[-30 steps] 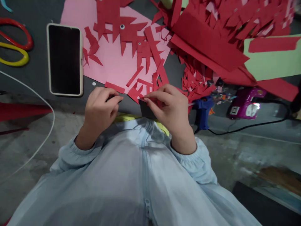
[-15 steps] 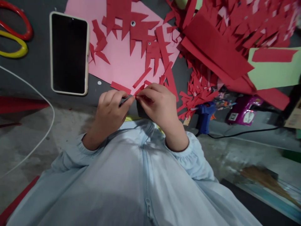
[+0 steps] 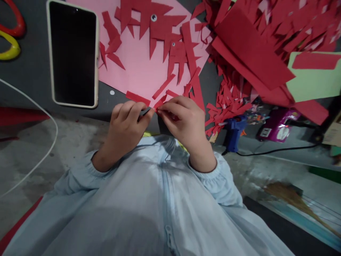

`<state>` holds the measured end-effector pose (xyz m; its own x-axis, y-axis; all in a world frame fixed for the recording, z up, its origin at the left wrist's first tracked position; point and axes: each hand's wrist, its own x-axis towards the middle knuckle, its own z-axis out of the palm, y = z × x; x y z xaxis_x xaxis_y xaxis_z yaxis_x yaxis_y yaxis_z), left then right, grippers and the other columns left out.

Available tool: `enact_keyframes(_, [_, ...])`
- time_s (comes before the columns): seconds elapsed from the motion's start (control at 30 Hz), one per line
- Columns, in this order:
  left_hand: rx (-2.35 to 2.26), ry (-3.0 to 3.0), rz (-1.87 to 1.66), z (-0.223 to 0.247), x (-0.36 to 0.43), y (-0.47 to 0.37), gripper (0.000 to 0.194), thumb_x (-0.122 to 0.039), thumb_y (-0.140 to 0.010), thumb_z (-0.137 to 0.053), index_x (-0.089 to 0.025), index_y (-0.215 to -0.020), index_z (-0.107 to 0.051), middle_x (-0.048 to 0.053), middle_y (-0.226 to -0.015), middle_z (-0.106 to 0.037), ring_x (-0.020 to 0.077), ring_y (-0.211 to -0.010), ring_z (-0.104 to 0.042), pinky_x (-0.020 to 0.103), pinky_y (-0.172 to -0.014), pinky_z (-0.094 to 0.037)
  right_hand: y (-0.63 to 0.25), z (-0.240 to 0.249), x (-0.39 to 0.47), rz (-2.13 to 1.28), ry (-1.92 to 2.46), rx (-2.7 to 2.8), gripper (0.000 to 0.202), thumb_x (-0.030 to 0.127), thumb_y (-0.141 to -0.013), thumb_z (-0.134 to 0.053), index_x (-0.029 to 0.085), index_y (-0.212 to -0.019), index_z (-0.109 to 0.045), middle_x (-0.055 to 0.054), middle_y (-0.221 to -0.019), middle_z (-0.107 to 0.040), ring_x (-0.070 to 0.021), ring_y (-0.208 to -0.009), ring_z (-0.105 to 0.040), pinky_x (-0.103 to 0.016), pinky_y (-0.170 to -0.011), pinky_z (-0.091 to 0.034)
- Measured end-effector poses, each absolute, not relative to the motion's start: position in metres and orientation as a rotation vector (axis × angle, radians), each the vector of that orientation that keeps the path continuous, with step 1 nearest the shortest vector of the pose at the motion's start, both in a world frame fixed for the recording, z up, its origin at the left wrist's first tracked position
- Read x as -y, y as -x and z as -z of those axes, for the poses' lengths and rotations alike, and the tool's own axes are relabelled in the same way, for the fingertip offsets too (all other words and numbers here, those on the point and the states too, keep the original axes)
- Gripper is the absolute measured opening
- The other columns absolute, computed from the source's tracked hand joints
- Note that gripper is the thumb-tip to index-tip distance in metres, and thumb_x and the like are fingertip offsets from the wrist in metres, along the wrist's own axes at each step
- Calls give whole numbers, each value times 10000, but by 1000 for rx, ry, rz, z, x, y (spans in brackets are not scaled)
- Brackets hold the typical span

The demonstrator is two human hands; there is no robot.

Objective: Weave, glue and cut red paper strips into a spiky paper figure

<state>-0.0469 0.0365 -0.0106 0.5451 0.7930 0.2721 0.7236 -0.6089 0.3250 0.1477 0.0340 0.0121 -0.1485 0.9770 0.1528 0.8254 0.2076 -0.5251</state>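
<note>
At the table's near edge, my left hand and my right hand meet fingertip to fingertip. Both are closed in a pinch on a small red paper piece, mostly hidden by the fingers. Just beyond them lie a red paper strip and another narrow strip, at the near edge of a pink sheet. On that sheet rest spiky red paper cutouts, one with a large googly eye and a smaller one with a tiny eye.
A phone lies left, near scissors handles. To the right are a pile of red paper scraps, folded red sheets, a green sheet, a blue glue gun and a purple box. A white cable hangs left.
The view has shifted and tilted slightly, so the phone and scissors sit farther left and higher. My hands keep the same pinch on the small red paper piece, with hardly any movement.
</note>
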Motion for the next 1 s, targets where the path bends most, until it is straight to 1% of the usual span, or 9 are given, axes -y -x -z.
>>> enact_keyframes(0.17, [-1336,-2535,-658,11,-35,43,281,-201,-977,-505,-251,-1206,-661,96,-1123,-698,262,-1127,-612,434,-975,-449,-152,-16,-32,-448,1627,2019,117,269,-927,-625,236,-885,-729,-61,-882,-741,-213,-831,-681,-339,-714,-530])
enact_keyframes(0.27, [-1470,-2460,-697,13,-35,35,263,-295,-987,-526,-235,-1212,-647,109,-1133,-690,278,-1111,-613,437,-966,-439,-156,-17,-28,-485,1616,2011,117,279,-930,-619,237,-892,-721,-66,-912,-765,-221,-876,-708,-351,-755,-553])
enact_keyframes(0.37, [-1579,-2400,-701,15,-35,25,286,-413,-972,-575,-233,-1182,-645,114,-1139,-686,299,-1099,-611,443,-948,-421,-158,-16,-24,-550,1597,1955,95,251,-928,-615,234,-919,-708,-68,-951,-780,-220,-920,-727,-360,-818,-572])
enact_keyframes(0.5, [-1593,-2322,-672,15,-38,14,310,-491,-943,-609,-227,-1098,-658,110,-1116,-688,306,-1070,-600,448,-940,-386,-161,-13,-22,-558,1561,1916,64,205,-908,-636,231,-924,-692,-59,-959,-791,-212,-929,-743,-359,-860,-587])
enact_keyframes(0.67, [-1605,-2194,-632,9,-43,8,296,-495,-970,-561,-232,-953,-696,63,-998,-701,261,-986,-589,412,-873,-387,-165,-14,-21,-538,1478,1890,76,172,-897,-644,225,-926,-690,-54,-954,-802,-201,-928,-761,-333,-838,-604])
enact_keyframes(0.77, [-1578,-2174,-645,4,-46,8,309,-476,-992,-527,-241,-906,-709,52,-956,-712,242,-952,-593,411,-825,-394,-167,-19,-20,-492,1402,1872,82,161,-897,-651,227,-922,-692,-52,-943,-805,-198,-927,-767,-331,-848,-612])
enact_keyframes(0.9, [-1531,-2189,-662,-5,-46,10,291,-452,-1002,-518,-261,-893,-708,33,-930,-716,228,-930,-597,422,-820,-394,-170,-27,-20,-430,1345,1979,75,205,-927,-636,236,-948,-702,-63,-1071,-798,-208,-995,-761,-352,-870,-626])
enact_keyframes(1.0, [-1504,-2223,-665,-11,-45,10,343,-485,-1015,-475,-255,-891,-698,25,-919,-709,221,-921,-590,423,-814,-390,-172,-32,-20,-432,1315,2063,89,218,-946,-619,240,-976,-700,-70,-1156,-782,-208,-1049,-752,-353,-894,-631])
